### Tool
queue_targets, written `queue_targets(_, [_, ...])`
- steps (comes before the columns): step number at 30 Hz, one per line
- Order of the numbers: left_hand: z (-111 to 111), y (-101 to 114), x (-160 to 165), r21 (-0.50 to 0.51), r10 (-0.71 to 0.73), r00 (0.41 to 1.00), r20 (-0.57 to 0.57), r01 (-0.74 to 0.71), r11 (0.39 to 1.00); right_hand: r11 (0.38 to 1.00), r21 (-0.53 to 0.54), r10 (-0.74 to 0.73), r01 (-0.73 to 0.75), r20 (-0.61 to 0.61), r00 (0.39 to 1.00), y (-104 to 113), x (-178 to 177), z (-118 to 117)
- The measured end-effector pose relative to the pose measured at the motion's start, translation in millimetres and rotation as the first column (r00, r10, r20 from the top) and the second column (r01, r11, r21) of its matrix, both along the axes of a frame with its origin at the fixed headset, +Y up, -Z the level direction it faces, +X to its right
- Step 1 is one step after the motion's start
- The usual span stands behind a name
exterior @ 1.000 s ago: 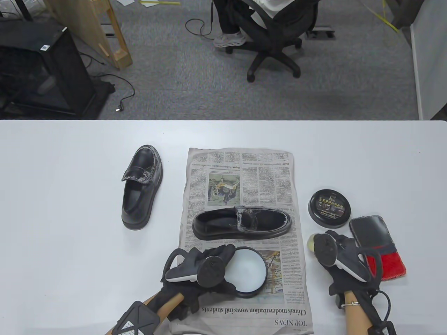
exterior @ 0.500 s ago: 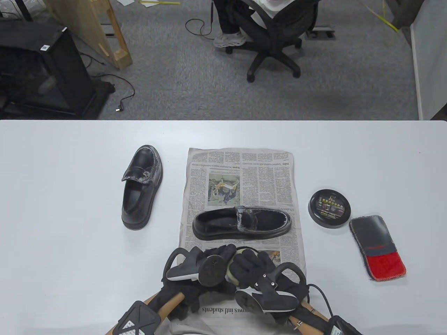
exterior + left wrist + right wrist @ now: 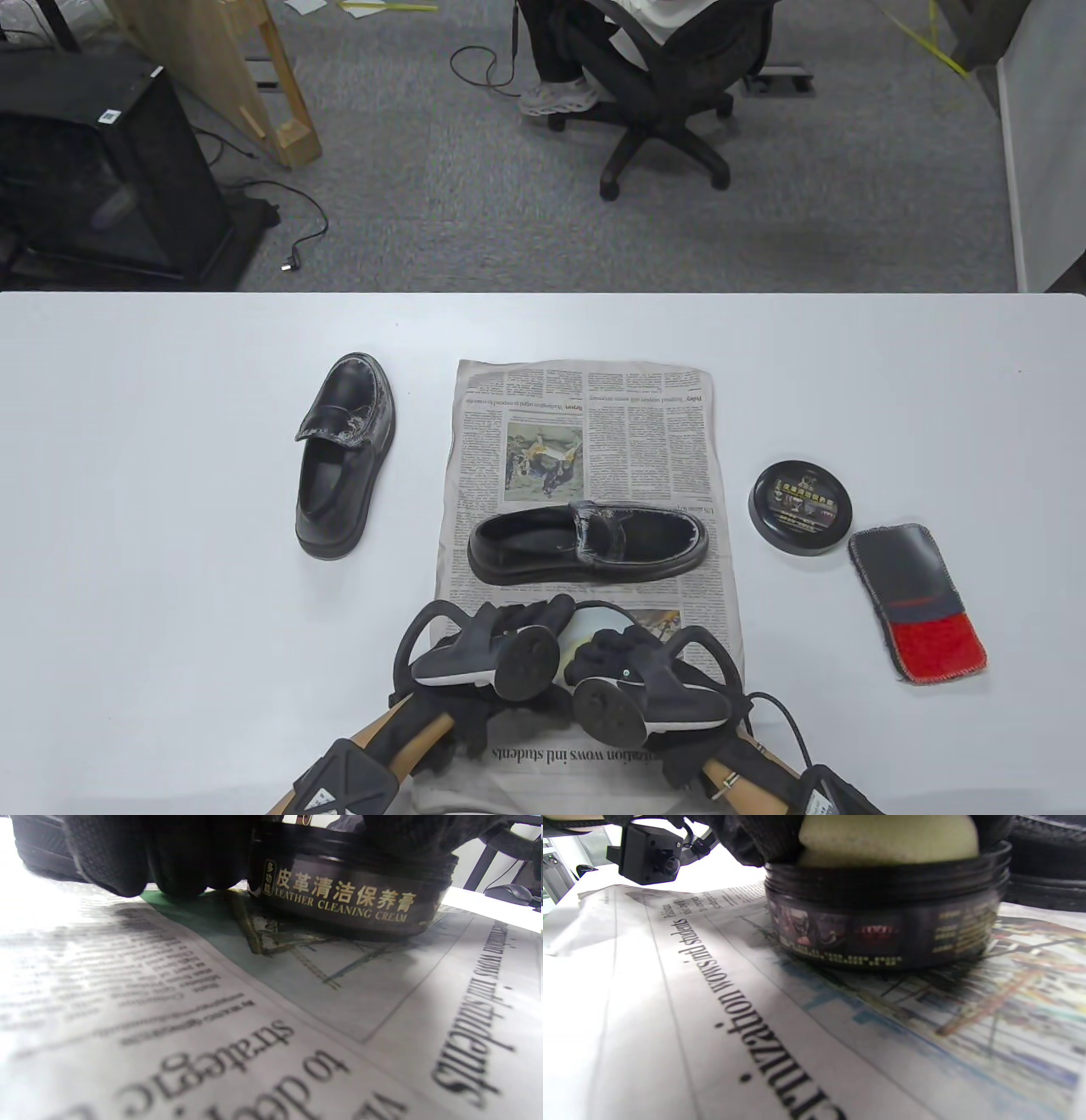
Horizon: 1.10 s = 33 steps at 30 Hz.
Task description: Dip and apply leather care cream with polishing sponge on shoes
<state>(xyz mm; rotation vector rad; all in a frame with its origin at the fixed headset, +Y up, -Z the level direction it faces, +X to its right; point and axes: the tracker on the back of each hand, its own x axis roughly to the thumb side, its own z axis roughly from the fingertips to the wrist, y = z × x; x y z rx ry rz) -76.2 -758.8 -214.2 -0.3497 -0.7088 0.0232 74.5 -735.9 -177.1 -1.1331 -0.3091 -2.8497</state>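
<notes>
Between my hands sits the open jar: left steadies its side, right presses the sponge into the cream. Dipping is underway; just beyond, the shoe waits, the other farther left.

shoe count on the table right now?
2. One shoe sits on the bare table, left of the newspaper; the other shoe lies sideways on the newspaper, just beyond both hands. None seems hidden.
</notes>
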Motion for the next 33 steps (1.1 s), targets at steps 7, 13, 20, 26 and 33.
queue_targets(7, [0.2, 5.6, -5.0, -0.026, 0.041, 0.999, -0.009, -0.041, 0.999, 0.997, 0.029, -0.078, 0.077, 0.012, 0.997, 5.3, 11.6, 2.4])
queue_targets(13, [0.8, 60.8, -18.1, 0.27, 0.141, 0.985, -0.102, -0.109, 0.957, 0.929, 0.102, -0.367, 0.356, 0.13, 0.921, 43.9, 51.8, -10.2])
queue_targets(20, [-41.5, 69.9, -18.3, 0.327, 0.135, 0.932, -0.338, -0.018, 0.945, 0.852, 0.423, -0.489, 0.308, 0.433, 0.758, 60.1, 109.5, -49.9])
queue_targets(26, [-76.4, 33.7, -16.5, 0.172, -0.001, 0.917, -0.399, 0.076, 0.982, 0.943, 0.256, -0.322, 0.211, 0.552, 0.77, 15.1, 110.4, -90.7])
queue_targets(33, [-82.9, 21.8, -17.4, 0.226, -0.003, 0.906, -0.424, 0.109, 0.968, 0.984, 0.167, -0.139, 0.057, 0.537, 0.832, -2.7, 95.8, -109.0])
